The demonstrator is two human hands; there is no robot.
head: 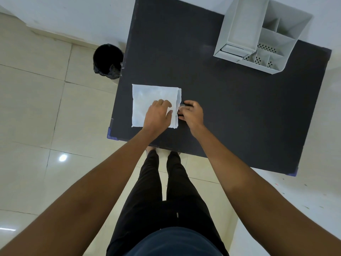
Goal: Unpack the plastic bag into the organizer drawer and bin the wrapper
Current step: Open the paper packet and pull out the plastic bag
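Observation:
A flat white plastic bag (147, 100) lies near the front left of the dark table (230, 108). My left hand (158, 115) rests palm-down on the bag's right half, fingers spread. At the bag's right edge my right hand (191, 115) curls around a small dark item (181, 106) that pokes out from the bag's opening; most of the item is hidden by my fingers. A grey organizer (258, 34) with a closed drawer front (233, 49) and several open compartments stands at the table's far right.
A round bin with a black liner (108, 60) stands on the tiled floor just left of the table. My legs are below the table's near edge. A white wall runs behind the table.

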